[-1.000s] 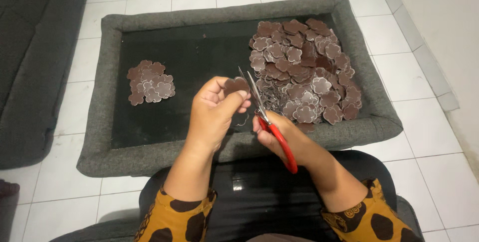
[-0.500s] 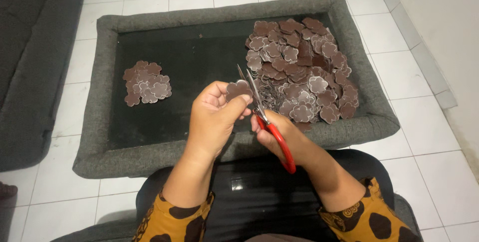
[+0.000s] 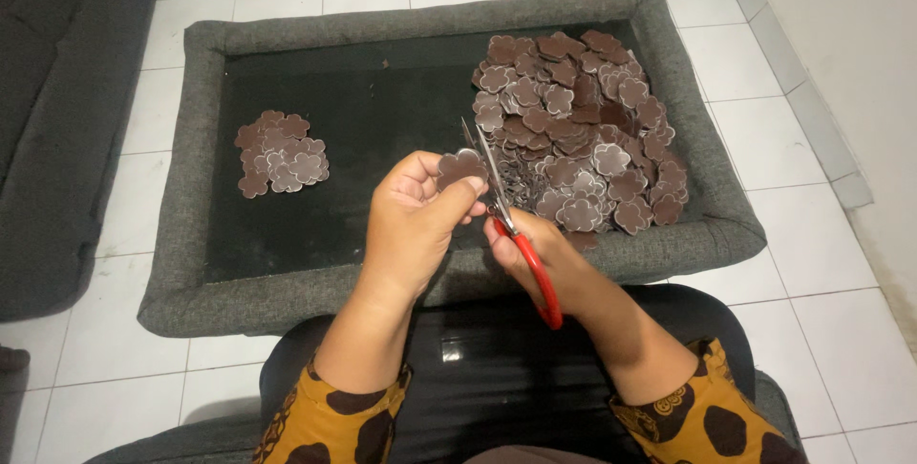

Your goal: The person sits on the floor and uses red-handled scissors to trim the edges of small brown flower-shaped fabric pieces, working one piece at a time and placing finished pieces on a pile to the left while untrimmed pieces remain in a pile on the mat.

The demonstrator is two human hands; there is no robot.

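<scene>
My left hand [image 3: 413,225] pinches a small brown flower-shaped piece [image 3: 460,169] between thumb and fingers, above the near rim of the tray. My right hand [image 3: 559,268] grips red-handled scissors [image 3: 511,225], whose metal blades point up and away and lie against the right edge of that piece. Both hands hover over the front middle of a grey padded tray [image 3: 287,294] with a black bottom.
A big heap of brown flower-shaped pieces [image 3: 583,129] fills the tray's right side; a small pile [image 3: 282,151] lies at its left. White floor tiles surround the tray, a dark grey cushion [image 3: 57,110] lies at left, a pale wall at right.
The hands, the piece and the scissors stay nearly where they were; the blades shifted slightly along the piece's edge. The piles have not changed.
</scene>
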